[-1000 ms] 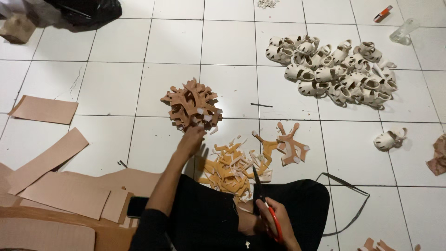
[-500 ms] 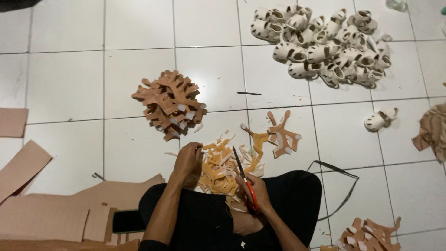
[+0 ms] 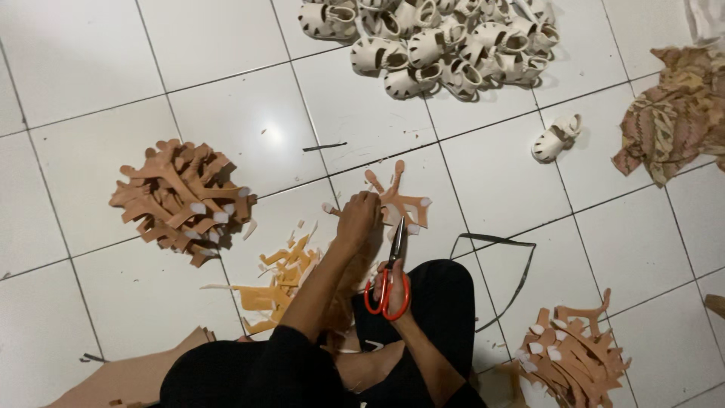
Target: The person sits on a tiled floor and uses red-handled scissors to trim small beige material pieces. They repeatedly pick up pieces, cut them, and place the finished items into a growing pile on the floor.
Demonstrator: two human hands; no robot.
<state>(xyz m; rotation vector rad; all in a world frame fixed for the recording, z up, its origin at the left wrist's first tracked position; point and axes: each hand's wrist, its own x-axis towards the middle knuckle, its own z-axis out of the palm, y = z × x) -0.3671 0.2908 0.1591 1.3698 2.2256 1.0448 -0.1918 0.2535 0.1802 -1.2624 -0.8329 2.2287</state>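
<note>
I find no packages, labels, signs or screens anywhere around either hand in this view.

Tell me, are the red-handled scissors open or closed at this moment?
Closed, or nearly. The scissors in the right hand show their blades as one thin dark line, pointing toward the tan cut-out piece that the left hand holds.
</note>
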